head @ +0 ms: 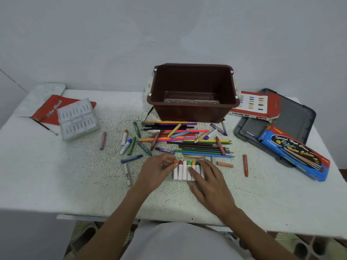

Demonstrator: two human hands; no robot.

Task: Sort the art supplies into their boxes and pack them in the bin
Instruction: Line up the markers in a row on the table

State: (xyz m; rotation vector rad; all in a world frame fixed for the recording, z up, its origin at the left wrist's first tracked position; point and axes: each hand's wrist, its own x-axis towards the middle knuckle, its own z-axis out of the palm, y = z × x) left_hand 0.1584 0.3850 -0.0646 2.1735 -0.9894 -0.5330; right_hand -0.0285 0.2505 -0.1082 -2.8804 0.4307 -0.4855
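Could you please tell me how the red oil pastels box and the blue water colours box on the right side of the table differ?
The oil pastels box is red with a white panel of colour swatches, while the water colours box is blue with printed lettering. The oil pastels box lies near the brown bin, the water colours box nearer the table's front right. The blue box looks longer. Both rest partly on the grey lid.

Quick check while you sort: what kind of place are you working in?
Probably a plain room at home, not a studio or shop: a white speckled table pushed against a bare pale wall, and a brown plastic bin among loose art supplies. Nothing shows signage or shelving.
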